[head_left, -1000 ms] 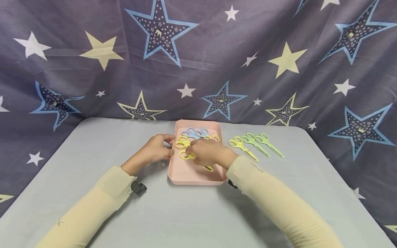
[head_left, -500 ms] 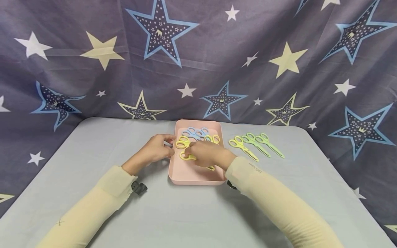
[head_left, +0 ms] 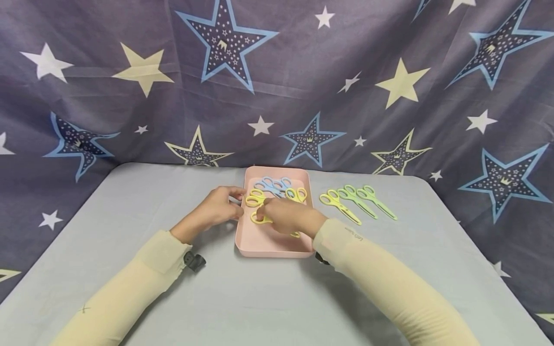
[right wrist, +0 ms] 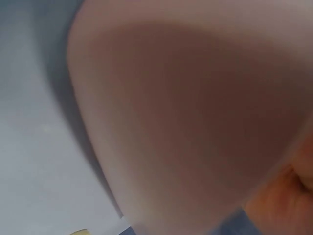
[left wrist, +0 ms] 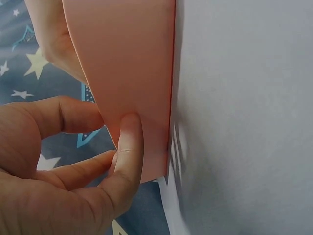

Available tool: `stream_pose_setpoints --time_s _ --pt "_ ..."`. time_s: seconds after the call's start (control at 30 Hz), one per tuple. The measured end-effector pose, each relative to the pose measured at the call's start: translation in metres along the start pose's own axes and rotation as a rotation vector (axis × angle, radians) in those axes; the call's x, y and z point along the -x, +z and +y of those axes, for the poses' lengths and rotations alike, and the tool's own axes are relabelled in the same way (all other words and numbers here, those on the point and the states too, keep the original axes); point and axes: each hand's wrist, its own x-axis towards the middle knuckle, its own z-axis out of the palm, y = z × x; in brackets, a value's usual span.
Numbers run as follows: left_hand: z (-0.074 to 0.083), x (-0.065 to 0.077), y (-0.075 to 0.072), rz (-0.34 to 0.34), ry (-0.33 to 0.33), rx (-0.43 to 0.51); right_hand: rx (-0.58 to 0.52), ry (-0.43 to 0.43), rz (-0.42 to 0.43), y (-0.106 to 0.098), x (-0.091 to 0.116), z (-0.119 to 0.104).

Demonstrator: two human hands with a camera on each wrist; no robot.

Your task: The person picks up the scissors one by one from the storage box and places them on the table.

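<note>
In the head view my left hand (head_left: 214, 211) holds the left wall of a shallow pink tray (head_left: 255, 246). The left wrist view shows its thumb (left wrist: 128, 152) flat on the tray's outer wall, with the fingertips at the rim. My right hand (head_left: 287, 216) reaches inside the tray, fingers curled over a pair of yellow scissors. One finger loop of these scissors shows left of the hand and the blade tip (head_left: 296, 235) below it; the middle is hidden. In the right wrist view, the tray wall (right wrist: 161, 122) fills most of the picture, blurred.
Behind my right hand, the tray holds blue scissors (head_left: 279, 193) and more yellow scissors (head_left: 261, 200), partly covered. To the tray's right, yellow scissors (head_left: 344, 211) and two green scissors (head_left: 365, 209) lie slanted on the grey tabletop (head_left: 259, 298). A star-patterned cloth (head_left: 277, 105) hangs behind.
My right hand has shifted slightly left, covering more of the held scissors' blade and uncovering the yellow handles behind it. My left hand stays on the tray wall.
</note>
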Motion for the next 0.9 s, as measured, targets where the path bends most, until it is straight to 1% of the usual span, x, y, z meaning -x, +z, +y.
stream_pose_setpoints --time_s 0.2,0.4,0.57,0.77,0.9 --pt "-0.001 0.000 -0.001 -0.002 0.006 0.007 -0.014 -0.012 0.002 0.000 0.001 -0.001" --pt "-0.001 0.001 -0.001 -0.008 0.004 0.006 0.021 -0.068 0.053 0.003 0.001 0.001" --pt "0.000 0.000 -0.001 -0.006 0.006 0.004 0.081 -0.073 0.099 0.005 0.002 0.003" --pt "0.000 0.000 0.000 0.002 0.006 0.002 0.207 -0.069 0.169 0.001 0.007 0.002" --pt "0.000 0.000 0.001 0.002 0.008 0.009 0.255 -0.059 0.207 -0.003 0.013 0.002"
